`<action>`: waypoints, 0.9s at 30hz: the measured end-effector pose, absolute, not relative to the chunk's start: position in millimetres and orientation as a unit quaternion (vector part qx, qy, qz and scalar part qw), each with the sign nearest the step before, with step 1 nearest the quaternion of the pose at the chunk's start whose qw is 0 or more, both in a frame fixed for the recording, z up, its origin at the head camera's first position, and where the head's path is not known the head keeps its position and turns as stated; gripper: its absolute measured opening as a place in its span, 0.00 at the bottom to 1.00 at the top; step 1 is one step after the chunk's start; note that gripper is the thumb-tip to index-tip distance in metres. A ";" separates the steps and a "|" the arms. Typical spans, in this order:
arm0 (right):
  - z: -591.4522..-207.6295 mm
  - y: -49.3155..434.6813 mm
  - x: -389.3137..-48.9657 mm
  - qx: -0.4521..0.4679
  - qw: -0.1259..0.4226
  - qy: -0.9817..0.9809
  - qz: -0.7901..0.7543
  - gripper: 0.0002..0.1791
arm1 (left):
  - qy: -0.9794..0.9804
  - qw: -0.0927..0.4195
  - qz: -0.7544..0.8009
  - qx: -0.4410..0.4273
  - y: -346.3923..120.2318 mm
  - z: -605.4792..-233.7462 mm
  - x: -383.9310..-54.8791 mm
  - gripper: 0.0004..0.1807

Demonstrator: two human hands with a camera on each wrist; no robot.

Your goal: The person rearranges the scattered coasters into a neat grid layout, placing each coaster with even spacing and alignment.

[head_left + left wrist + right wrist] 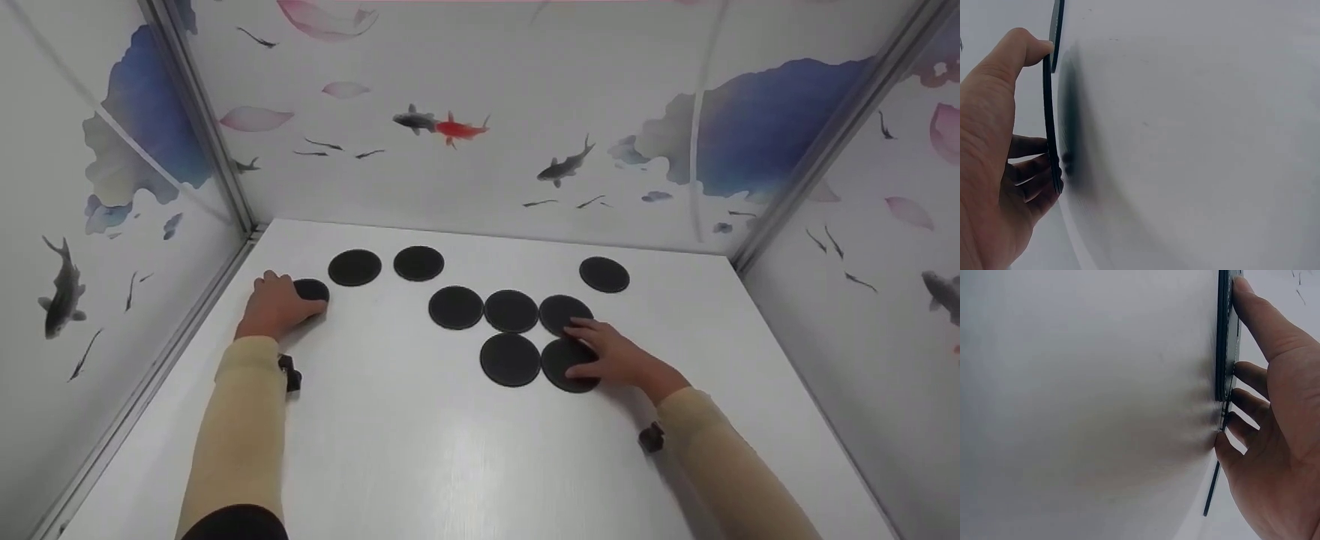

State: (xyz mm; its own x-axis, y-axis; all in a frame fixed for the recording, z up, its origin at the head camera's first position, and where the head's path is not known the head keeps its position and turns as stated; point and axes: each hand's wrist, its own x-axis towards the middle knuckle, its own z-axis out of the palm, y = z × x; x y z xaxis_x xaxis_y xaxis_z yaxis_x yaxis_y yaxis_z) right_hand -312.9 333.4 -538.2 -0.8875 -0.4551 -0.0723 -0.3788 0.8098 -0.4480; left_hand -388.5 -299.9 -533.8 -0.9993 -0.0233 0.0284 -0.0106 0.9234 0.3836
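Hands [271,307] [621,355] — left grips disc [313,289]; right touches discs [561,367].

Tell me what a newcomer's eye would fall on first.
Probably the five flat black discs clustered near the middle of the white tabletop, the right hand touching the two rightmost. Next might come the left hand, holding another black disc toward the tabletop's left edge, and the red fish printed on the back wall.

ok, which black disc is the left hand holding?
The leftmost black disc: the left hand grips its edge; the other discs lie outside that hand's grip.
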 end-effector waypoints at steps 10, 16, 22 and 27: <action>-538.8 334.1 -310.7 -0.213 0.093 0.946 -0.228 0.50 | -0.981 0.046 -0.191 -0.003 -288.1 -532.3 -384.2 0.54; -539.4 334.5 -312.0 -0.205 0.099 0.946 -0.229 0.51 | -0.981 0.065 -0.181 -0.034 -274.8 -526.2 -382.7 0.54; -539.8 333.6 -311.6 -0.208 0.100 0.946 -0.228 0.50 | -0.983 0.061 -0.168 -0.050 -260.0 -518.1 -381.0 0.55; -538.2 333.7 -310.8 -0.210 0.099 0.945 -0.230 0.50 | -0.983 0.060 -0.162 -0.059 -249.1 -515.0 -380.4 0.54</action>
